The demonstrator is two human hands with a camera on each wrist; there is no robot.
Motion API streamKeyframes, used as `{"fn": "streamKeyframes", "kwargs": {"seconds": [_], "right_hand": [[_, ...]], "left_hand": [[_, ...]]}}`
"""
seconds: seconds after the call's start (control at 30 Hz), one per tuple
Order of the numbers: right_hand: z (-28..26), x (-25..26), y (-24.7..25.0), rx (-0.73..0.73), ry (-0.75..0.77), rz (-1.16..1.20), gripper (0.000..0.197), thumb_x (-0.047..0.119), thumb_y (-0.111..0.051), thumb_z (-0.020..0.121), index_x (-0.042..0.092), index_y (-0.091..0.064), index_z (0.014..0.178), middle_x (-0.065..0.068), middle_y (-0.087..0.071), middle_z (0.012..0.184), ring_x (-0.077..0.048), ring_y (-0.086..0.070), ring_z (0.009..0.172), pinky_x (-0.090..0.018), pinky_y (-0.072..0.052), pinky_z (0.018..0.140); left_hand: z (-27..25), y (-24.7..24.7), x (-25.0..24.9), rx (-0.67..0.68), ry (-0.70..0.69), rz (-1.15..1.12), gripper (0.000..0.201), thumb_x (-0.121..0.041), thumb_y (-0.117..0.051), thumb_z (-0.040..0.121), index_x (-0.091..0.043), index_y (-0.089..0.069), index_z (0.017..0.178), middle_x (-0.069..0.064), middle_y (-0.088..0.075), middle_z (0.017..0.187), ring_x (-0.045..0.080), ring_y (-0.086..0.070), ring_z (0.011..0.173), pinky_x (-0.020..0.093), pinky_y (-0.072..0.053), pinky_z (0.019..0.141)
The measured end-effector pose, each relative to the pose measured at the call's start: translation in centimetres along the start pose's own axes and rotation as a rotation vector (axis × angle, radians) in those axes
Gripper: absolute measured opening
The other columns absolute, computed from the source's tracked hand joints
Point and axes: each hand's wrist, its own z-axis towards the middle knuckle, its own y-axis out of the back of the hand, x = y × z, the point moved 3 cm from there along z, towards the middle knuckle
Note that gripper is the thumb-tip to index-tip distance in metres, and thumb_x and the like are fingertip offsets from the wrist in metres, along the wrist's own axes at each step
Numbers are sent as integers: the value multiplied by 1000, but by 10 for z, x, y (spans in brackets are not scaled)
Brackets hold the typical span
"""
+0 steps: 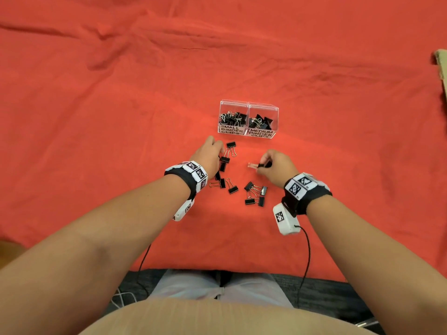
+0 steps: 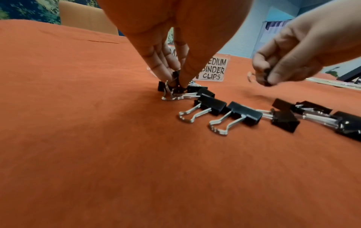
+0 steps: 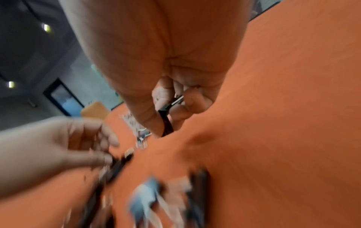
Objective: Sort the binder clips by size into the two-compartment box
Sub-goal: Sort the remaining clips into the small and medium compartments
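Note:
A clear two-compartment box [image 1: 248,103] stands on the orange cloth, labelled small on its left half and medium on its right; both halves hold black binder clips. My left hand [image 1: 210,154] pinches a black clip [image 2: 175,86] lying on the cloth at the top of a loose row of clips [image 1: 223,174]. My right hand [image 1: 278,165] holds a small black clip [image 1: 260,165] just above the cloth, and its fingers [image 3: 195,101] are curled round it in the blurred right wrist view. Another cluster of clips [image 1: 256,193] lies below the right hand.
Wrinkled orange cloth [image 1: 217,56] covers the whole table. A cardboard edge [image 1: 441,66] shows at the far right. Cables [image 1: 305,257] hang from both wrist cameras toward my lap at the table's near edge.

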Motion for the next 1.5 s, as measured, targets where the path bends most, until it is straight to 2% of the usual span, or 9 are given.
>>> {"fn": "streamKeyframes", "kwargs": {"seconds": [0.2,0.37,0.47,0.63,0.77,0.97,1.17,1.3,1.5], "right_hand": [[43,45,59,-238,112,13,12,9,-63,82,14,-55,89,-1,-60,89,-16,-56,74,-21,-44,58],[75,63,63,-227,123,-144,13,3,-56,82,9,-60,93,-11,-61,94,-26,-59,77,-33,-50,64],[81,66,57,-205,187,-228,17,5,-56,82,12,-61,97,-14,-60,105,-31,-58,95,-33,-46,76],[62,80,41,-276,342,-334,22,11,-51,86,17,-62,104,-9,-56,108,-26,-50,108,-38,-49,76],[45,84,-7,-51,518,-427,25,7,-48,87,14,-62,106,-5,-57,110,-23,-53,107,-41,-52,86],[52,57,-45,170,412,-588,58,-7,-46,84,14,-40,139,-7,-39,144,-29,-37,132,-50,-44,100],[47,35,-35,45,351,-413,23,2,-54,84,8,-52,106,-9,-53,111,-27,-52,104,-42,-48,87],[35,23,-23,9,265,-187,15,2,-59,80,12,-54,90,0,-55,85,-20,-54,79,-34,-47,74],[35,37,28,-199,223,25,16,4,-58,79,16,-53,88,-1,-54,78,-12,-48,65,-18,-38,56]], "left_hand": [[4,8,6,-79,109,-187,34,-2,-54,89,-12,-52,121,7,-39,115,30,-58,87,38,-52,85],[4,8,12,-20,134,-150,40,-4,-52,91,-10,-50,131,11,-40,127,25,-54,100,32,-46,94],[5,6,15,13,143,-103,40,-5,-49,93,-9,-50,133,13,-41,130,29,-52,114,33,-42,99],[8,1,18,56,92,24,33,-6,-48,95,-6,-57,126,16,-48,120,32,-53,109,37,-46,93],[4,-5,22,58,25,90,29,-10,-49,93,-8,-59,121,13,-50,113,32,-53,106,42,-49,88],[-5,-5,15,63,-13,299,21,-3,-52,88,-5,-53,109,13,-46,110,31,-48,105,43,-51,70],[-9,-5,5,63,-44,344,19,3,-50,88,-3,-48,106,14,-47,107,31,-49,101,40,-43,66],[-8,-3,0,70,-39,280,20,3,-50,88,-4,-47,107,13,-49,107,32,-53,95,42,-46,70],[-2,-3,-12,115,-27,183,17,-2,-47,92,-2,-48,108,16,-49,111,37,-58,90,44,-49,74]]}}
